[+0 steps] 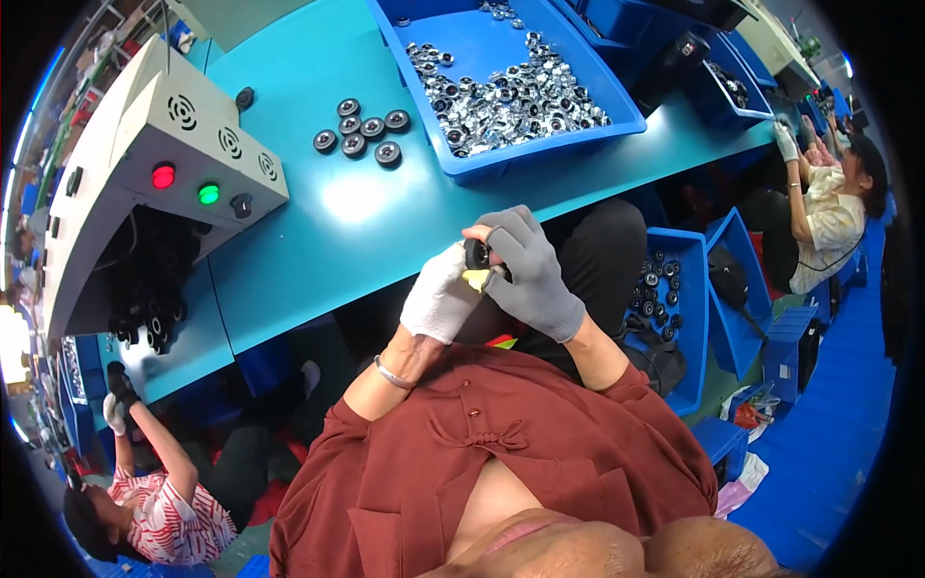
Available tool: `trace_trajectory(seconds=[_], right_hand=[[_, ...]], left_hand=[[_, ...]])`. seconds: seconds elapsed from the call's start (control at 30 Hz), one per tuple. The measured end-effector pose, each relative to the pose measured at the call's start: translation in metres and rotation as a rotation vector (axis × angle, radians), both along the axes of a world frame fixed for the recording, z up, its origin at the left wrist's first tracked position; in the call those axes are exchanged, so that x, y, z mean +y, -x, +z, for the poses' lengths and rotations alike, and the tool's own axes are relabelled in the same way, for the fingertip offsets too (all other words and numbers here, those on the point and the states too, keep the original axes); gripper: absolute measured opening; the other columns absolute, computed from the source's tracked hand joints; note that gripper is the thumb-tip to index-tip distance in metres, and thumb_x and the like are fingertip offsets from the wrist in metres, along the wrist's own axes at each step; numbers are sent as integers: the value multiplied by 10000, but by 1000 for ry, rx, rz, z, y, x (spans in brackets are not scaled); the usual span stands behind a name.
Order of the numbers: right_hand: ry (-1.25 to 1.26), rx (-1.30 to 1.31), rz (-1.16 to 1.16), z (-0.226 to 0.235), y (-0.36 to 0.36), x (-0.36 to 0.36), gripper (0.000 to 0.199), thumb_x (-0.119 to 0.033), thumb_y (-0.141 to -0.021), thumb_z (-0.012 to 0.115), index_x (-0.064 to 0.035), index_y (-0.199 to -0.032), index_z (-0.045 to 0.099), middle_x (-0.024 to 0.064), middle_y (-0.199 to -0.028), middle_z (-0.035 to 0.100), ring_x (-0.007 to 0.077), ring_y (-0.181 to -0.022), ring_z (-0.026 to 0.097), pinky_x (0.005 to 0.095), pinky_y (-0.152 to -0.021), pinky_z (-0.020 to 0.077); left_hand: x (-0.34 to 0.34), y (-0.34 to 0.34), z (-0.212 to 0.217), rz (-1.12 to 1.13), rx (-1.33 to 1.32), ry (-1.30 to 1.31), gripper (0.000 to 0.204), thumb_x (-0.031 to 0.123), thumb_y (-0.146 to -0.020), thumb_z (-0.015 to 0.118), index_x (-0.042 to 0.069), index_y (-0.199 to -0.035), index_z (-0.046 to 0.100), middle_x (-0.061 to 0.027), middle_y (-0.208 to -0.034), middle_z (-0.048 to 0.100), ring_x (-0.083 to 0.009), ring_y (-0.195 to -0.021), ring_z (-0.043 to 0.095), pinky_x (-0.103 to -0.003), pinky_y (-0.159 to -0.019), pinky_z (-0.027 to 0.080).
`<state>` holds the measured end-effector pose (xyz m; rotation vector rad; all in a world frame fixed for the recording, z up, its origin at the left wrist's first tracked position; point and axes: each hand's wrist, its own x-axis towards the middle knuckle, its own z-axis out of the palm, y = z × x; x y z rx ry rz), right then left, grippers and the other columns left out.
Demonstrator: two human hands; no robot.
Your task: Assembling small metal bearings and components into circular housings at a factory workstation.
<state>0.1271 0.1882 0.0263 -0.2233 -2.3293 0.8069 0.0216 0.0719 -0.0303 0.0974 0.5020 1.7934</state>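
Note:
Just off the table's front edge, my left hand [440,297], in a white glove with a yellow patch at the fingertips, is closed against a small round black part, apparently a caster wheel [476,254]. From the other side my right hand [532,272], in a grey glove with bare fingertips showing, curls its fingers around the same wheel. My fingers cover much of it. On the table ahead lies a loose group of similar black wheels [372,126] with silver centres. A large blue tray [462,166] beyond my hands holds many shiny metal parts [515,101].
To the left stands a pale machine housing [130,135] with a red and a green lamp, with black parts piled beneath it. Blue bins [696,332] by my right side hold more wheels. Co-workers sit at lower left [159,515] and far right [831,217].

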Motion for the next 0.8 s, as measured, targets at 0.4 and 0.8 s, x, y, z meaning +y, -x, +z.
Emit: trace_trajectory(seconds=[0.4, 0.8], right_hand=[[23, -74, -13, -5, -7, 7, 359, -68, -703, 732, -15, -1053, 671, 110, -1026, 620, 305, -916, 577, 375, -810, 480], [853, -69, -24, -10, -23, -10, 265, 28, -898, 634, 40, -1163, 636, 70, -1044, 666, 94, -940, 623, 249, -827, 521]], left_hand=[[-2, -10, 17, -109, -368, -82, 341, 248, -1042, 556, 37, -1308, 522, -103, -1246, 592, -250, -1173, 566, -405, -1046, 446], [-8, -7, 4, 106, 501, 299, 341, 100, -959, 639, -40, -1261, 563, -107, -1149, 623, -168, -903, 634, -302, -796, 548]])
